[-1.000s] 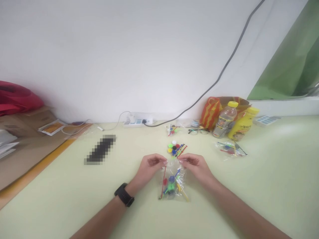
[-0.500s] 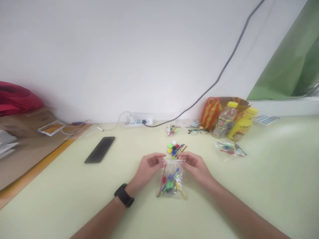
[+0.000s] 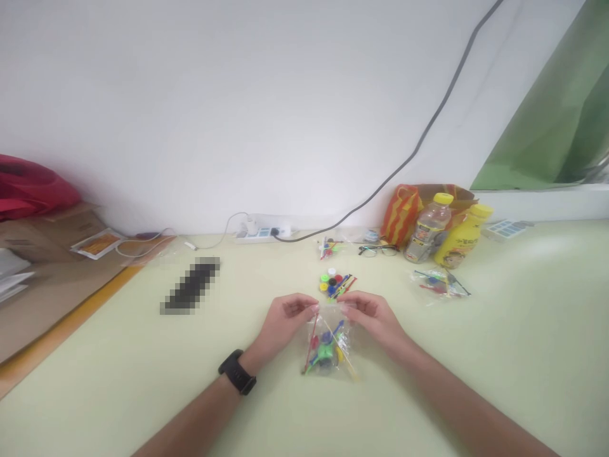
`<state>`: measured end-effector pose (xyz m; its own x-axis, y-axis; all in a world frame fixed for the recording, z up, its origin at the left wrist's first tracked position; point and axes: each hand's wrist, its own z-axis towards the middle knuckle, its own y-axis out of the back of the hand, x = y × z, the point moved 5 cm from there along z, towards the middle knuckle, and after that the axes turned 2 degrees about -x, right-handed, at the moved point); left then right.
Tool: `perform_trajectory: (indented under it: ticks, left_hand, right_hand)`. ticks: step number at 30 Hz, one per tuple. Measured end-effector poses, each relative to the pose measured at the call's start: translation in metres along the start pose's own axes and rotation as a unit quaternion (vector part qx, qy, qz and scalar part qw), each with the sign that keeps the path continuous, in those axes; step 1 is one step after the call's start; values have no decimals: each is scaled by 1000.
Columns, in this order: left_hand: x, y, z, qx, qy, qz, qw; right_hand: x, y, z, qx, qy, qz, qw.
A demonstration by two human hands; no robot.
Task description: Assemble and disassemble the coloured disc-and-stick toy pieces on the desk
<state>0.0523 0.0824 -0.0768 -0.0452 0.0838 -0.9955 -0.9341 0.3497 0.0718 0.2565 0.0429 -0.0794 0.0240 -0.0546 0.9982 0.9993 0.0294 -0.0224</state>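
A clear plastic bag (image 3: 328,349) hangs between my two hands, its top edge pinched at both corners. Coloured plastic discs and thin sticks in red, blue, green and yellow show through it. My left hand (image 3: 289,320) grips the left corner between thumb and fingers; a black watch (image 3: 236,372) is on that wrist. Thumb and fingers of my right hand (image 3: 371,316) close on the right corner. Just beyond the bag lies a loose group of coloured discs (image 3: 332,281), with several coloured sticks (image 3: 343,287) beside them on the table.
More bagged pieces lie at the back (image 3: 328,247) and at the right (image 3: 440,284). Glasses (image 3: 378,251), a clear bottle (image 3: 428,231) and a yellow bottle (image 3: 464,238) stand near the wall. A pixelated dark object (image 3: 190,287) lies left; a power strip (image 3: 264,233) sits behind.
The bag's top edge has turned so that its upper part shows more. A yellow stick inside now slants up toward the bag's top. Both hands keep nearly the same place.
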Motion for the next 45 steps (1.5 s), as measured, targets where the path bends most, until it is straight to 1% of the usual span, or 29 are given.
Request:
perform_trajectory:
  ticks: [8,14,21,23,27,31,35,41,45]
  left_hand:
    - [-1,-2,-1,21,4,-18,1000]
    - [1,3,-1,-1,16,-24,1000]
    - [-2,1,-1,12,4,-13,1000]
    - [-2,2,-1,4,5,-15,1000]
    - [-1,2,-2,-9,4,-20,1000]
    - [-2,-1,-2,8,2,-15,1000]
    - [-3,-4,-2,32,5,7,999]
    - [-4,-11,-5,93,-13,50,994]
    - [-2,-11,-6,102,-5,65,993]
  right_hand:
    - [1,0,0,-20,7,-10,1000]
    - [-1,2,0,-30,11,3,999]
    - [6,3,-1,-31,70,-7,997]
    - [5,2,-1,-18,63,-6,998]
    - [-1,-3,-1,26,12,-15,999]
    - [-2,-8,-1,58,4,-51,997]
    - [1,-8,-2,54,19,-56,997]
    - [0,-17,-8,71,25,-61,995]
    - [-2,-21,-10,77,30,-79,993]
